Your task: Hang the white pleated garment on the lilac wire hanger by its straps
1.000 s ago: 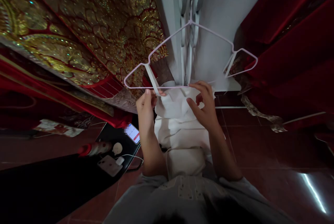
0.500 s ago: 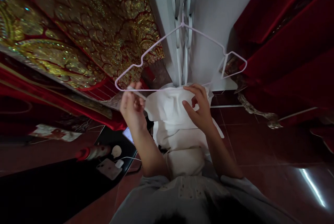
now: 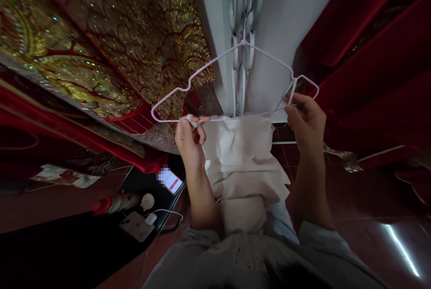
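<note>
A pale pink clothes hanger (image 3: 215, 61) hangs in front of me by its metal hook. Below its bottom bar a white ruffled garment (image 3: 240, 145) drapes down toward my lap. One white strap (image 3: 292, 92) runs up to the notch at the hanger's right shoulder. My right hand (image 3: 308, 120) is closed by that corner, fingertips pinched at the strap and the bar; which of them it grips is partly hidden. At the left end of the bar, my left hand (image 3: 191, 138) pinches the garment's other white strap (image 3: 192, 120) between curled fingers.
White scrolled metalwork (image 3: 237, 73) stands behind the hanger. A gold sequined red garment (image 3: 144, 24) hangs on the left, dark red fabric (image 3: 370, 55) on the right. On a black bench (image 3: 84, 244) are a lit phone (image 3: 171, 181), another phone (image 3: 136, 226) and a red-capped bottle (image 3: 116, 203).
My right hand has moved right, from the garment's top edge to the hanger's right corner, and its fingers have closed. My left hand has shifted slightly right along the bar with the strap.
</note>
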Demonstrator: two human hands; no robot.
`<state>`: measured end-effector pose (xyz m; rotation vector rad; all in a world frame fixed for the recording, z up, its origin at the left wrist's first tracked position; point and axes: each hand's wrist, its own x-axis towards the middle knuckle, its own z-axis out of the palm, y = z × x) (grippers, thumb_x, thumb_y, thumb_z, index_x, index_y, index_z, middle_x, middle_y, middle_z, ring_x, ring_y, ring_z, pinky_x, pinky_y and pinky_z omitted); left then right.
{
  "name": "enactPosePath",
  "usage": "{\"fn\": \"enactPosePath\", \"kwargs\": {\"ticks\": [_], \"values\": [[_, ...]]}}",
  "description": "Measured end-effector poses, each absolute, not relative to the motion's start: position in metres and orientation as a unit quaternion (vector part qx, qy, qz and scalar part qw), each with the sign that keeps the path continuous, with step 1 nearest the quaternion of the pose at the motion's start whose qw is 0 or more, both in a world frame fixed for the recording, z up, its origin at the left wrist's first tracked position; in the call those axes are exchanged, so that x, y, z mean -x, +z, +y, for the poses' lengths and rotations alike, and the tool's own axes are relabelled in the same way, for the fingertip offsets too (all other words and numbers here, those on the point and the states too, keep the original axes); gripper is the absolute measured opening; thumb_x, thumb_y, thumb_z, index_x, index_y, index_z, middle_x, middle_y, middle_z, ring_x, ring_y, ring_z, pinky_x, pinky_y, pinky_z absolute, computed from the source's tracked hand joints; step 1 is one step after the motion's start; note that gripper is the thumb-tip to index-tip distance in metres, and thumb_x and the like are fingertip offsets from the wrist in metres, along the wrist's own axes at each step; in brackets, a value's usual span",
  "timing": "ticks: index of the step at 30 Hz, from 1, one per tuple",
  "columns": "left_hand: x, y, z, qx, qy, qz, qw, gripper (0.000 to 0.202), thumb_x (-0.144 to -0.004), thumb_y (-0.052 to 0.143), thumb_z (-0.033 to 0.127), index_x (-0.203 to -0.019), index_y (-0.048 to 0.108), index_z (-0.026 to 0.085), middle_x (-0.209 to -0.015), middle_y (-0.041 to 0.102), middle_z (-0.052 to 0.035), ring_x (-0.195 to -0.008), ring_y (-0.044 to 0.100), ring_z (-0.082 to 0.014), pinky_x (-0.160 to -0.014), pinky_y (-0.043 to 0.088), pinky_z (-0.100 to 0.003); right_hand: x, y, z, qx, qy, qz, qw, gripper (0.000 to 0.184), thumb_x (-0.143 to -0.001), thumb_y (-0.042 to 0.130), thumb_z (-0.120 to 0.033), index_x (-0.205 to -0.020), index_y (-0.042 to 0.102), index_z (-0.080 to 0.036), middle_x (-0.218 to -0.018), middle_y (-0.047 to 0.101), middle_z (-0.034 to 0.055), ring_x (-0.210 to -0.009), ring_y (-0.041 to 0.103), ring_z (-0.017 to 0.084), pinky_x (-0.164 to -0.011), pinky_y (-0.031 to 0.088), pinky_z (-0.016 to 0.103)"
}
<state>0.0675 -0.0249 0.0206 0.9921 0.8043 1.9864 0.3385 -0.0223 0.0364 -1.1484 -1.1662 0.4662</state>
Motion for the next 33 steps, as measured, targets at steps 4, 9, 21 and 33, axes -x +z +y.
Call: {"fn": "enactPosePath", "kwargs": {"ticks": [4,9,21,33], "values": [[-0.068,0.018,-0.02,-0.382,0.784,0.304,0.383,0.053,-0.096,0.084,0.066,-0.087,0.067,0.017,-0.085,0.082,-0.0084,-0.042,0.033,-0.0043,-0.042,0.022,-0.021,-0.333,0.076,-0.014,0.481,0.301,-0.503,0.653,0.02,-0.081,0.084,-0.036,-0.096,0.081,-0.022,-0.079,0.069,-0.002,-0.051,0.033,0.003,-0.046,0.021,0.021],[-0.066,0.014,-0.019,-0.382,0.774,0.296,0.409,0.052,-0.095,0.086,0.066,-0.088,0.069,0.018,-0.089,0.085,-0.0093,-0.043,0.033,-0.0039,-0.043,0.021,-0.019,-0.343,0.091,0.001,0.421,0.271,-0.42,0.756,0.019,-0.078,0.081,-0.03,-0.094,0.078,-0.019,-0.068,0.058,-0.0045,-0.048,0.03,0.004,-0.045,0.014,0.025],[-0.067,0.015,-0.018,-0.392,0.769,0.301,0.405,0.052,-0.096,0.084,0.067,-0.09,0.071,0.017,-0.089,0.085,-0.0095,-0.042,0.027,-0.0042,-0.043,0.018,-0.023,-0.375,0.084,0.016,0.346,0.293,-0.529,0.717,0.056,-0.069,0.094,-0.042,-0.121,0.08,-0.026,-0.108,0.081,0.0066,-0.055,0.046,0.004,-0.045,0.025,0.019],[-0.066,0.019,-0.021,-0.397,0.758,0.289,0.43,0.049,-0.097,0.085,0.065,-0.09,0.071,0.018,-0.09,0.085,-0.0087,-0.044,0.028,-0.0046,-0.044,0.02,-0.021,-0.365,0.047,-0.019,0.372,0.188,-0.446,0.792,0.02,-0.084,0.074,-0.028,-0.103,0.081,-0.029,-0.087,0.075,0.0013,-0.053,0.052,0.009,-0.041,0.035,0.021]]}}
